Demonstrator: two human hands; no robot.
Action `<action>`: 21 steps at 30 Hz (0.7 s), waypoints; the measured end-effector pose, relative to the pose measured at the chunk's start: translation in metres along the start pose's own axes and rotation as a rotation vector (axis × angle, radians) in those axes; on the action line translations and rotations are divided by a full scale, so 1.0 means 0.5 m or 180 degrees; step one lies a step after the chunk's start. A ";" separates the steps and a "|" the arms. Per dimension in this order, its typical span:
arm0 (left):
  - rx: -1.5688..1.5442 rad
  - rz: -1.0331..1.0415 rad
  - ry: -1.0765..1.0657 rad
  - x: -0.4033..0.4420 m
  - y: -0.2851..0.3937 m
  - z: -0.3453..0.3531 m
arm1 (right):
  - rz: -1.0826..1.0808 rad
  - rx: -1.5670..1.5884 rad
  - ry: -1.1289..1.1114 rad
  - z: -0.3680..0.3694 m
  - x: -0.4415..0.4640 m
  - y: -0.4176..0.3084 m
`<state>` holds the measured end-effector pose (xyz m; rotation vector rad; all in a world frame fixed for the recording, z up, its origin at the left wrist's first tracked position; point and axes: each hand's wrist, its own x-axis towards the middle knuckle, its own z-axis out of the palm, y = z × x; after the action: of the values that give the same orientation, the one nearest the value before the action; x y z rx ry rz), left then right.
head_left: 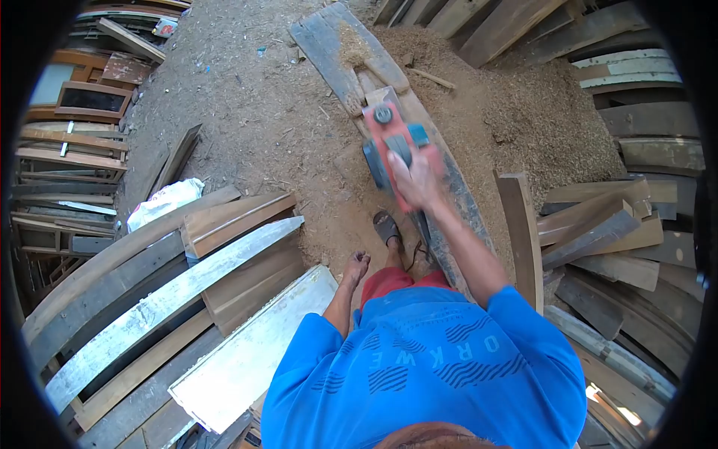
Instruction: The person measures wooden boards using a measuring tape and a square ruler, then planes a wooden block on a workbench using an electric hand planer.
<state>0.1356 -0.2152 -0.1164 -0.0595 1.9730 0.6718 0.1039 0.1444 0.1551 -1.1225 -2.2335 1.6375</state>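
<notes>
My right hand (419, 178) is wrapped round the grip of a red and teal electric hand planer (387, 129), slightly blurred. The planer rests over a long, worn wooden bench plank (454, 187), on what looks like a short pale piece of wood (383, 96) showing at its front end. Down by my left side, my left hand (357, 263) hangs with its fingers curled in, apart from the planer and the bench. Whether anything sits inside those curled fingers is hidden.
A heap of wood shavings (550, 123) lies right of the bench. Stacked boards (598, 232) fill the right side, and long planks (164, 307) lie at left near a white board (258, 340). A sandalled foot (387, 227) stands beside the bench.
</notes>
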 end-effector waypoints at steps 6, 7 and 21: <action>-0.0608 0.0097 0.0260 -0.029 0.029 0.008 | -0.0909 0.0200 0.0333 0.032 0.301 -0.084; -0.0562 0.0091 0.0296 -0.025 0.001 0.011 | -0.0957 0.0245 0.0295 0.032 0.304 -0.084; 0.0593 -0.0371 -0.0097 -0.068 -0.049 -0.035 | -0.0060 -0.0046 -0.0324 -0.039 -0.239 0.093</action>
<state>0.1460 -0.2523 -0.0924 -0.0499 1.9775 0.4094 0.2210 0.0880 0.1575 -1.0404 -2.3136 1.7107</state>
